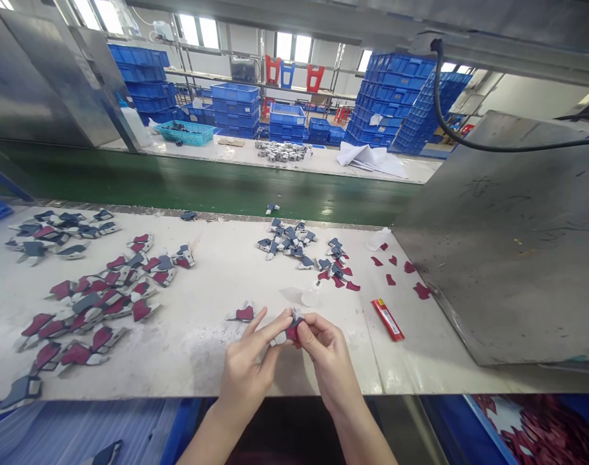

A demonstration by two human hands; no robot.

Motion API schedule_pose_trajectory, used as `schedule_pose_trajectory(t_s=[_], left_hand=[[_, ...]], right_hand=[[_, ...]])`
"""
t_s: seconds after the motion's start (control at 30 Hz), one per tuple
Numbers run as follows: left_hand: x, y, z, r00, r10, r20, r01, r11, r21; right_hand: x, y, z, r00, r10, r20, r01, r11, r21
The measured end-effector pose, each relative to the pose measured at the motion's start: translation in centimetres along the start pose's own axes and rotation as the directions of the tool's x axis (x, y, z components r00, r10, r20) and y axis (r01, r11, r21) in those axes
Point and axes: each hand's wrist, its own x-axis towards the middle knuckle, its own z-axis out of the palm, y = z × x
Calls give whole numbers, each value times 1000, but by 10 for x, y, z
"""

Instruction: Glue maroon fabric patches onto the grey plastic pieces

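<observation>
Between both hands, above the near edge of the white bench, is a small moulded part (293,330) in white and dark blue with a dark red patch. My left hand (250,361) pinches its left side, one finger sticking out. On its right, my right hand (327,349) grips it with the thumb over the red patch. Just behind my left hand lies a similar part (245,313) with a red patch. Farther back sits a pile of blue-and-white parts (287,240), with loose red patches (339,281) at its right.
Many red-patched parts (95,297) spread over the left of the bench (188,349). To the right lie a red packet (388,320) and scattered red pieces (390,279), beside a metal panel (512,245). A blue bin (483,433) of red pieces stands lower right. A green conveyor (217,190) runs behind.
</observation>
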Motion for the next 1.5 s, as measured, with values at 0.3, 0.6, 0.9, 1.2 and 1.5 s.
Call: schedule_pose_trajectory(t_s=[0.3,0.6,0.9,1.2,1.5], left_hand=[[3,7,-12,890,-456,14,456,889,-49],[2,8,-15,796,-555,243,604,755,-254],[10,1,-22,782,-532,324,617,734,-284],[9,-32,-34,895,-439,79,427,894,132],[0,-67,-41,989,-116,90,41,806,590]], right_hand=[[-5,-5,-6,849,-527,35,431,654,-622],[1,-7,-7,736,-614,285,644,507,-572],[3,15,5,668,-709,226,648,405,-645],[12,42,8,811,-570,132,547,659,-516],[11,34,-7,744,-649,155,599,547,-585]])
